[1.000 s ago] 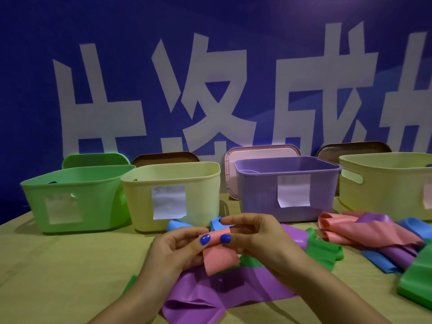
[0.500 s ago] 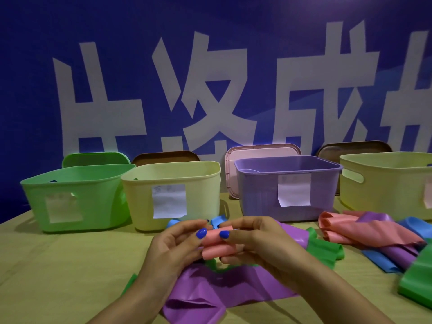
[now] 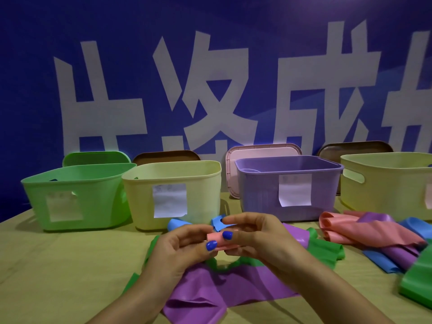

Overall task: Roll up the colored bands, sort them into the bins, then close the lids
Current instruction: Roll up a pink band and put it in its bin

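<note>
Both hands hold a small pink band roll [image 3: 216, 237] above the table's middle. My left hand [image 3: 180, 249] pinches its left end and my right hand [image 3: 254, 239] grips its right end, thumbs on top. Under them lie a purple band [image 3: 210, 293], a green band [image 3: 327, 251] and a blue band [image 3: 177, 224]. Four open bins stand in a row behind: a green bin [image 3: 77, 197], a yellow bin [image 3: 173, 192], a purple bin [image 3: 289, 185] and a second yellow bin [image 3: 388, 181].
Lids lean behind the bins: a green lid [image 3: 95, 157], a brown lid [image 3: 166, 156], a pink lid [image 3: 261, 152] and another brown lid [image 3: 355, 148]. A heap of pink, purple, blue and green bands [image 3: 374, 237] lies at the right. A blue banner wall stands behind.
The loose pink tail that hung below my hands has been wound in; the band is now a short tight roll, held slightly lower between both hands.
</note>
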Demonstrator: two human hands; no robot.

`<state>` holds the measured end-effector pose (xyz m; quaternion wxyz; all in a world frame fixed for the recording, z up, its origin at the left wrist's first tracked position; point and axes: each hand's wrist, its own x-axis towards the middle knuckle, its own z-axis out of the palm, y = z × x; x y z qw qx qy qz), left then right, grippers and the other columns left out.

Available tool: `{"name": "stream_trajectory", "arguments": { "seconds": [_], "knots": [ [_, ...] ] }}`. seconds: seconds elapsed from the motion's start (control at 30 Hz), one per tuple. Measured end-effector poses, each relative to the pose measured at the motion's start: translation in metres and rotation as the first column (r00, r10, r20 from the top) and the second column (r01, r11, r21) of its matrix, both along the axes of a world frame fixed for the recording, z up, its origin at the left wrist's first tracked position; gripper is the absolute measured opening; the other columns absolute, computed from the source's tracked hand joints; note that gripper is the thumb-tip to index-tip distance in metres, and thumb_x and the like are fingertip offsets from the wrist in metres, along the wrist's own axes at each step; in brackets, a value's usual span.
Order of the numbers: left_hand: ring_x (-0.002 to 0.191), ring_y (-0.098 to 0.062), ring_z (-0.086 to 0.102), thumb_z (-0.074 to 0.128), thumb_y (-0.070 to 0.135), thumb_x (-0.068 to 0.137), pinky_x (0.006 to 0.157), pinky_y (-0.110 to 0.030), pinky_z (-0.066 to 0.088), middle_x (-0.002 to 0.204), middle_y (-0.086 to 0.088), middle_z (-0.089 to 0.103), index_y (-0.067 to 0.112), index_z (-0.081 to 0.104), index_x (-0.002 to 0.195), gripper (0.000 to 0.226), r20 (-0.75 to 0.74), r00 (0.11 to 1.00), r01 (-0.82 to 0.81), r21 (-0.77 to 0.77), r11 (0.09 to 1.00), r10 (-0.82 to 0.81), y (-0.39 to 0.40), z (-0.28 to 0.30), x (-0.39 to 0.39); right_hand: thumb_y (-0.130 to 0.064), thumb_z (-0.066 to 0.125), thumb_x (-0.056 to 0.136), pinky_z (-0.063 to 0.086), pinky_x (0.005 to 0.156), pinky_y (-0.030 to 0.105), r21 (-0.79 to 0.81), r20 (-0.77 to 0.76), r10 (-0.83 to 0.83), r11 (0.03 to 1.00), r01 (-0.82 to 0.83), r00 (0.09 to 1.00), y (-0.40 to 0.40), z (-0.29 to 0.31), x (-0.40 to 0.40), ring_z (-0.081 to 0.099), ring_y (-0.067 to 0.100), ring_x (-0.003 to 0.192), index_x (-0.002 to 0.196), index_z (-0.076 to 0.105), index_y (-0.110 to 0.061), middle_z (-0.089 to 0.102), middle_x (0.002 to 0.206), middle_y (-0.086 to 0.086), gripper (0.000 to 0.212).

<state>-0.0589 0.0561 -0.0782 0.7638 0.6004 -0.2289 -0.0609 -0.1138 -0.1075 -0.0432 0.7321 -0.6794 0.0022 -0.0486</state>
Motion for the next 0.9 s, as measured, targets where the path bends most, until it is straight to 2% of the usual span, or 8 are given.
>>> {"name": "stream_trajectory", "arguments": {
  "seconds": [0.1, 0.27, 0.4, 0.5, 0.57, 0.7, 0.83, 0.9],
  "knots": [
    [0.069, -0.031, 0.071, 0.083, 0.005, 0.063, 0.057, -0.028, 0.058, 0.086, -0.026, 0.071, -0.002, 0.071, 0.090, 0.030, -0.091, 0.995, 0.045, -0.006, 0.999, -0.045, 0.000, 0.005, -0.004, 0.008, 0.068, 0.077, 0.058, 0.071, 0.028, -0.053, 0.044, -0.002, 0.999, 0.004, 0.999, 0.000, -0.001, 0.001, 0.067, 0.018, 0.072, 0.102, 0.066, -0.004, 0.070, 0.092, 0.016, 0.028],
    [0.072, -0.030, 0.071, 0.072, 0.001, 0.057, 0.061, -0.027, 0.059, 0.085, -0.026, 0.071, 0.002, 0.075, 0.079, 0.022, -0.036, 0.999, 0.016, 0.043, 0.999, -0.014, 0.001, 0.004, -0.005, 0.014, 0.067, 0.076, 0.053, 0.065, 0.016, -0.190, 0.076, -0.004, 0.982, 0.019, 0.997, -0.001, -0.003, 0.002, 0.064, 0.006, 0.067, 0.102, 0.065, -0.008, 0.070, 0.093, 0.009, 0.034],
    [0.078, -0.019, 0.072, 0.076, -0.011, 0.060, 0.069, -0.019, 0.056, 0.084, -0.010, 0.075, 0.014, 0.077, 0.078, 0.031, 0.224, 0.972, -0.112, 0.164, 0.980, 0.074, 0.002, 0.002, -0.006, 0.018, 0.062, 0.076, 0.055, 0.076, 0.018, -0.357, 0.110, 0.006, 0.934, 0.034, 0.994, 0.000, -0.005, 0.003, 0.064, 0.008, 0.083, 0.100, 0.065, -0.014, 0.069, 0.102, 0.007, 0.040],
    [0.082, -0.009, 0.072, 0.072, -0.016, 0.068, 0.073, -0.014, 0.053, 0.085, 0.006, 0.075, 0.035, 0.076, 0.082, 0.052, 0.437, 0.895, -0.218, 0.245, 0.945, 0.094, 0.004, 0.000, -0.006, 0.011, 0.060, 0.077, 0.051, 0.086, 0.022, -0.655, 0.249, 0.041, 0.743, 0.137, 0.968, 0.004, -0.009, 0.001, 0.064, 0.008, 0.092, 0.109, 0.068, -0.016, 0.069, 0.102, -0.001, 0.043],
    [0.085, -0.006, 0.071, 0.075, -0.007, 0.070, 0.077, -0.012, 0.052, 0.089, 0.014, 0.074, 0.037, 0.075, 0.089, 0.048, 0.561, 0.825, -0.271, 0.281, 0.921, 0.071, 0.007, 0.000, -0.004, 0.007, 0.060, 0.079, 0.048, 0.088, 0.021, -0.733, 0.314, 0.060, 0.649, 0.202, 0.948, 0.006, -0.011, 0.001, 0.062, 0.008, 0.098, 0.119, 0.064, -0.018, 0.069, 0.106, -0.003, 0.047],
    [0.085, 0.001, 0.068, 0.067, 0.038, 0.064, 0.077, -0.010, 0.051, 0.097, 0.017, 0.068, 0.035, 0.071, 0.097, 0.033, 0.666, 0.746, -0.320, 0.374, 0.871, -0.012, 0.009, 0.001, -0.001, 0.000, 0.055, 0.086, 0.044, 0.088, 0.016, -0.742, 0.360, 0.097, 0.632, 0.223, 0.928, 0.006, -0.014, -0.001, 0.059, 0.008, 0.099, 0.127, 0.055, -0.021, 0.067, 0.107, -0.004, 0.046],
    [0.094, 0.008, 0.058, 0.050, 0.050, 0.070, 0.084, -0.007, 0.042, 0.098, 0.027, 0.064, 0.044, 0.040, 0.122, 0.053, 0.761, 0.641, -0.444, 0.474, 0.760, -0.099, 0.010, -0.007, 0.009, 0.001, 0.052, 0.086, 0.041, 0.090, 0.024, -0.825, 0.359, 0.194, 0.524, 0.213, 0.913, 0.006, -0.013, -0.002, 0.053, 0.014, 0.103, 0.128, 0.053, -0.027, 0.062, 0.112, -0.002, 0.050],
    [0.094, 0.009, 0.050, 0.047, 0.045, 0.071, 0.086, -0.003, 0.032, 0.098, 0.024, 0.062, 0.041, 0.042, 0.119, 0.048, 0.800, 0.581, -0.489, 0.491, 0.721, -0.151, 0.010, -0.012, 0.013, 0.005, 0.049, 0.085, 0.040, 0.086, 0.018, -0.848, 0.343, 0.226, 0.493, 0.197, 0.912, 0.006, -0.011, -0.003, 0.051, 0.011, 0.101, 0.130, 0.051, -0.029, 0.061, 0.114, -0.001, 0.057]
  ]
}}
